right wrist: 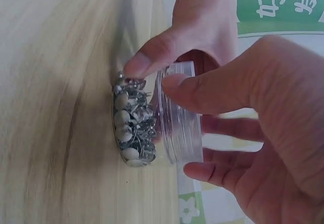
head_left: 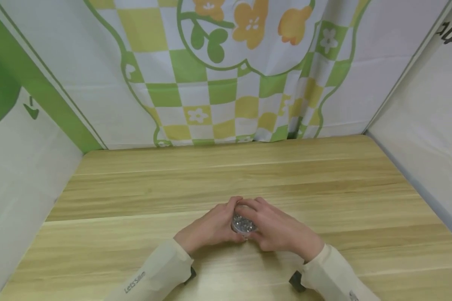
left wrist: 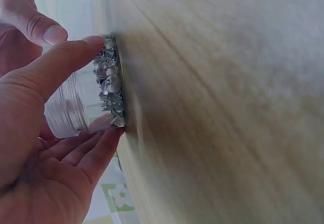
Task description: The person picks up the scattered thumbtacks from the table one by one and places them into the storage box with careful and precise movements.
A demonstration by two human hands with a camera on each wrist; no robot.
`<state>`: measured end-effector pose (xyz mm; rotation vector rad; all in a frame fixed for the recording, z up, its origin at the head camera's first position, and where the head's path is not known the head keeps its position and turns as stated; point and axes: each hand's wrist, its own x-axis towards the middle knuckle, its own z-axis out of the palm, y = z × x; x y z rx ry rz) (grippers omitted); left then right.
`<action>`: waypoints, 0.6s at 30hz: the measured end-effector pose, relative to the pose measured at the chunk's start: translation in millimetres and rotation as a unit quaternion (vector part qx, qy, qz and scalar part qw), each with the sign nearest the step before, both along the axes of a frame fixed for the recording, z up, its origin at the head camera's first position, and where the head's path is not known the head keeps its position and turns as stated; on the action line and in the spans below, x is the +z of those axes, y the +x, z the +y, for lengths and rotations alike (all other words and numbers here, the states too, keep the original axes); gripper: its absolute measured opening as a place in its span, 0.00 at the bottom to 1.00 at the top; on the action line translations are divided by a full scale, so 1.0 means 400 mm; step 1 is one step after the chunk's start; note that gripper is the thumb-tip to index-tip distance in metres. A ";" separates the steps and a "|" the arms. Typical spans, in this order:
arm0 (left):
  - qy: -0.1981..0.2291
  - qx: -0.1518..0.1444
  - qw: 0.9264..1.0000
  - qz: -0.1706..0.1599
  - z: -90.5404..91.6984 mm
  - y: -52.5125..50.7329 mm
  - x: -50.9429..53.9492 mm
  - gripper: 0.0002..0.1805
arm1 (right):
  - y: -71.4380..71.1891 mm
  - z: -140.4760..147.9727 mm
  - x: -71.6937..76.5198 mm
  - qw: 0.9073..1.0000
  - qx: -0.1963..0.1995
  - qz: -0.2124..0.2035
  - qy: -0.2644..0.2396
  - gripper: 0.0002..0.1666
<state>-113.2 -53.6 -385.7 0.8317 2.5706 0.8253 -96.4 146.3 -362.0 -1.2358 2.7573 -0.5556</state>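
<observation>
A small clear plastic jar (head_left: 244,224) stands upright on the wooden table (head_left: 147,259), between both hands. Silvery thumbtacks (right wrist: 134,125) fill its lower part. Ridged threading shows through the clear top section (right wrist: 178,125); whether this is a separate lid I cannot tell. My left hand (head_left: 215,223) holds the jar low on its left side, thumb and fingers around the wall. On the other side, my right hand (head_left: 280,229) grips the ridged top section between thumb and fingers. In the head view, the right fingers hide part of the jar.
Behind the table's far edge hangs a green, yellow and white checked curtain (head_left: 226,92) with printed flowers. White fabric walls border the left and right sides. Both sleeves (head_left: 160,267) are light-coloured, with a dark piece (head_left: 297,281) near each cuff.
</observation>
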 end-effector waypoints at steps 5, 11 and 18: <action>0.000 -0.005 1.000 0.002 -0.004 0.000 -0.001 0.52 | -0.002 0.001 -0.001 1.000 0.006 -0.006 0.003 0.35; -0.003 -0.004 1.000 0.007 -0.007 -0.001 -0.009 0.52 | -0.001 -0.013 0.001 1.000 -0.003 0.001 0.016 0.35; 0.010 -0.007 1.000 0.017 -0.008 0.002 -0.009 0.53 | 0.009 -0.032 0.004 0.997 -0.061 0.037 0.035 0.37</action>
